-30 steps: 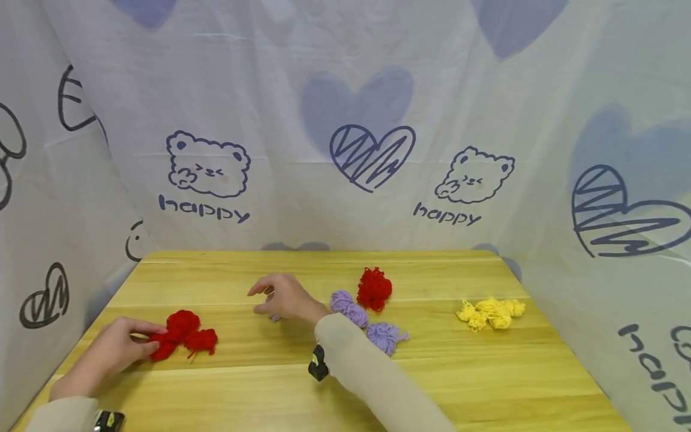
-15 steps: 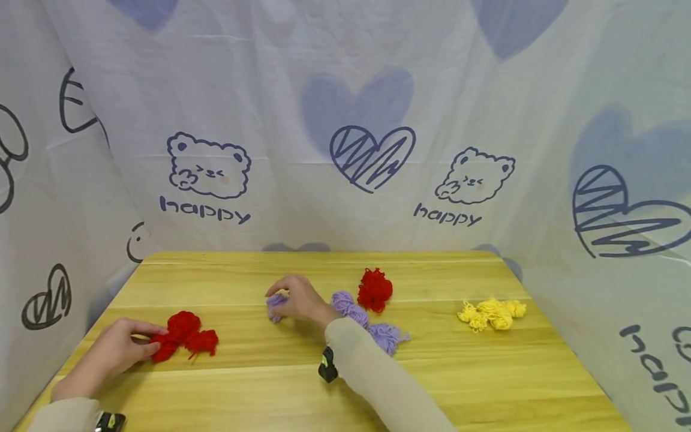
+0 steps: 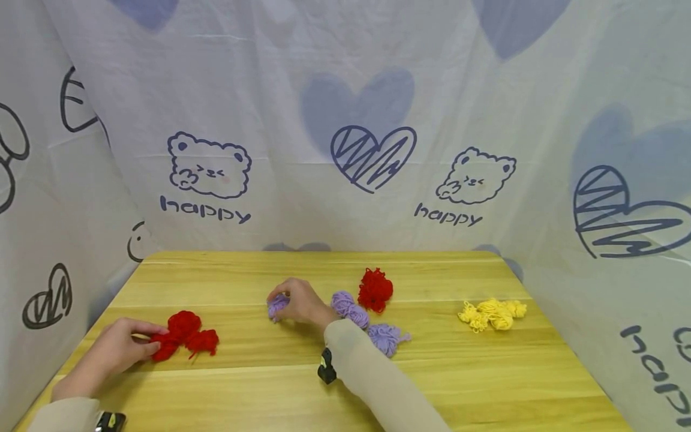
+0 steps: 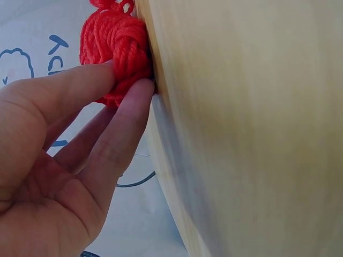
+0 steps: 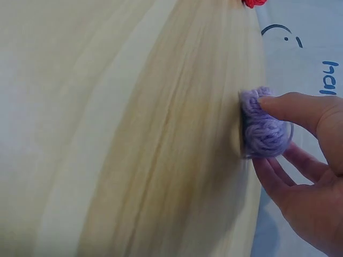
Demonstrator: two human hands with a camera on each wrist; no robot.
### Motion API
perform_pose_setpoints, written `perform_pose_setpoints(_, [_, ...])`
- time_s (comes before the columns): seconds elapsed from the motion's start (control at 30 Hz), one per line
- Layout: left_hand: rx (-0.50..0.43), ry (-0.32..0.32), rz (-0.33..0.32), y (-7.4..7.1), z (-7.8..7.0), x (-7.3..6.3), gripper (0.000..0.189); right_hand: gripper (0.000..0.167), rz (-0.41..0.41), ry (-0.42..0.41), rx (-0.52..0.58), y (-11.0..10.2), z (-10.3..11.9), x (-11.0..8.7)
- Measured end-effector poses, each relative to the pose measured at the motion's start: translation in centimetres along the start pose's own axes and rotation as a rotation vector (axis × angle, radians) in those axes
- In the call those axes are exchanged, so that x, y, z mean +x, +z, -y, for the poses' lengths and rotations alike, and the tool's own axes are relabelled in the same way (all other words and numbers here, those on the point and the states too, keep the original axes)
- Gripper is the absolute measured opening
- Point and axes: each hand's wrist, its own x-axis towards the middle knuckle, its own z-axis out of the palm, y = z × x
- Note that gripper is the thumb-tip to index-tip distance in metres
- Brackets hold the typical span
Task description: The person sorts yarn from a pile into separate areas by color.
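At the left of the table, my left hand (image 3: 119, 345) pinches the near end of a red yarn bundle (image 3: 185, 327). Thumb and fingertips press into its strands (image 4: 120, 43) in the left wrist view. Around mid-table my right hand (image 3: 303, 302) grips a small purple yarn bundle (image 3: 277, 306), its far side partly covered by the fingers. The right wrist view has the thumb on one side of this purple yarn (image 5: 265, 131) and fingers on the other, close to the tabletop.
Right of the right hand lie a twisted purple skein (image 3: 349, 309) and another purple bundle (image 3: 385, 339), partly behind the sleeve. A red bundle (image 3: 375, 290) sits behind them. Yellow yarn (image 3: 493, 314) lies at the right. Printed cloth (image 3: 291, 198) encloses the wooden table (image 3: 259, 396).
My right hand has shifted a little to the right, and its fingers have closed on the small purple yarn bundle. The left hand stays on the red yarn.
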Motion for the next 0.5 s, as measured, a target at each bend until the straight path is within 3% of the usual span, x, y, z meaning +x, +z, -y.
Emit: perform_pose_setpoints(0.5, [0.015,-0.005,0.004,0.01,-0.11,0.01,0.030,0.024,-0.011,-0.030,0.101,0.35,-0.22,-0.34])
